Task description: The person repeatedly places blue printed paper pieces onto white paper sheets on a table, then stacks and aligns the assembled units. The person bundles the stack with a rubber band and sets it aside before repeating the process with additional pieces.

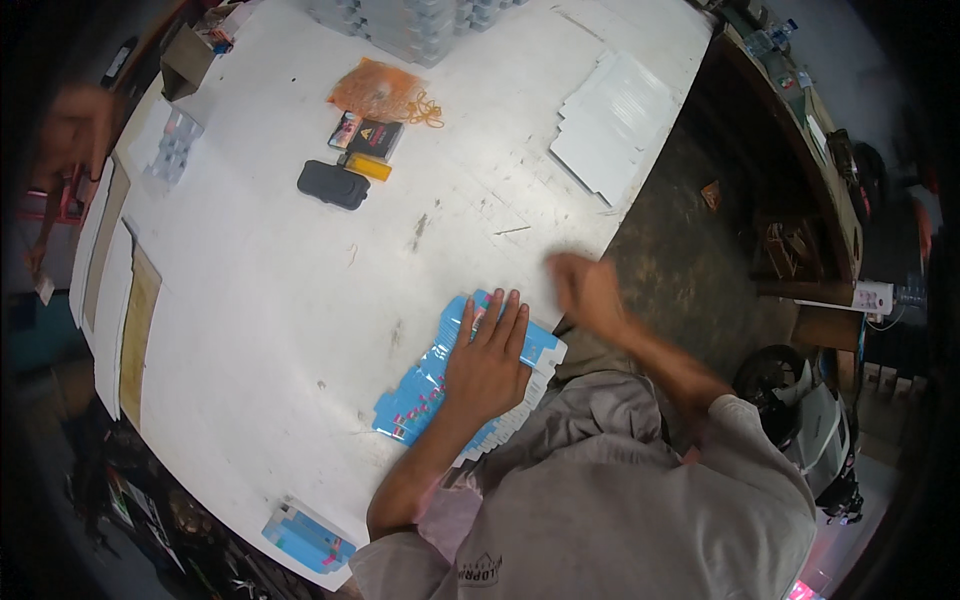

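My left hand (488, 358) lies flat, fingers spread, on a fanned stack of flat blue cartons (420, 390) at the near edge of the white table (270, 280). Blurred by motion, my right hand (585, 285) hovers just past the table's right edge, close to the top of the stack. Whether it holds anything is not visible. Beyond it, a stack of flat white cartons (612, 125) rests at the far right of the table.
A black pouch (333, 184), a small dark box (372, 138), a yellow lighter (366, 166) and an orange bag with rubber bands (385, 92) lie mid-table. More blue cartons (305, 538) hang at the near-left edge. Another person's hand (75, 130) shows at far left.
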Action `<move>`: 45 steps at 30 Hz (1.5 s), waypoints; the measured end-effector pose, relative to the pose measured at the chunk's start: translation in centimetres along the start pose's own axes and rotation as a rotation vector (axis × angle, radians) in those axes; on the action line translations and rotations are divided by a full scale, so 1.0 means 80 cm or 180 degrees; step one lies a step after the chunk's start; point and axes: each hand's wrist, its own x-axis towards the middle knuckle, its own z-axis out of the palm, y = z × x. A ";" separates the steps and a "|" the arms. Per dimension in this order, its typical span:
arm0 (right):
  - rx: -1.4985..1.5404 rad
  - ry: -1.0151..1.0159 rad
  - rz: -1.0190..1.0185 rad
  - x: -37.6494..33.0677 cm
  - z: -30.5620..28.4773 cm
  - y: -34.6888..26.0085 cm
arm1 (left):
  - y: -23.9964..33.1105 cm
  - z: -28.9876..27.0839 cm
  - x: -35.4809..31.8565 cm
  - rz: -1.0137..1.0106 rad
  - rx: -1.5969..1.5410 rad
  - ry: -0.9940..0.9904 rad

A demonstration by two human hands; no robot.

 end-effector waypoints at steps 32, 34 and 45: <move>-0.0091 0.0488 -0.0835 0.019 0.003 -0.024 | -0.001 0.016 0.032 -0.0338 0.0047 0.0245; 0.1538 -0.0236 -0.0019 -0.006 -0.006 -0.050 | 0.002 0.010 0.035 -0.0081 0.0521 0.0078; -0.0353 0.0892 -0.0929 0.073 -0.040 0.073 | -0.012 0.032 0.029 -0.0247 -0.0249 0.0257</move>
